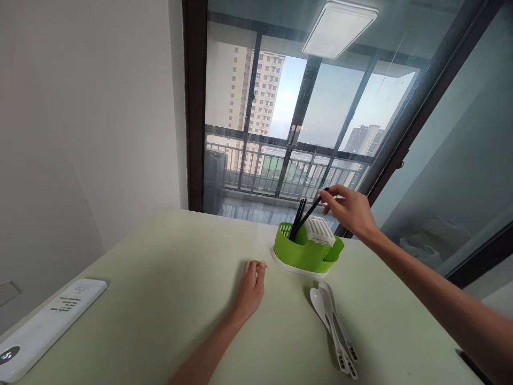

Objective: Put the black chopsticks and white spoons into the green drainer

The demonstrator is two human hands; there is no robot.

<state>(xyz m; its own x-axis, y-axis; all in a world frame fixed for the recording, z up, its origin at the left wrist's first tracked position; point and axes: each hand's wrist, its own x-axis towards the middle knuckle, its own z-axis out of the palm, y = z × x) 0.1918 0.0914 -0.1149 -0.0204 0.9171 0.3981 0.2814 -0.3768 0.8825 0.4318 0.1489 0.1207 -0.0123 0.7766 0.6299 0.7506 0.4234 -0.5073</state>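
A green utensil holder [296, 254] with a white base stands near the far edge of the table. Between its fingertips, my right hand [348, 209] pinches the upper end of a black chopstick [311, 209], whose lower end slants into the holder's left compartment. Several other black chopsticks [298, 213] stand in that same compartment. A white slotted piece [319, 230] sits tilted on the holder. Resting on the table just left of the holder, my left hand [251, 289] has its fingers curled in, with nothing visible in them. Three white spoons [331, 315] lie in front of the holder.
On the left of the pale green table [160, 321] lies a long white device [52, 326] with a small display. A wall [120, 107] and a dark-framed glass door [195, 107] stand beyond the table. A dark object [473, 366] shows at the right edge.
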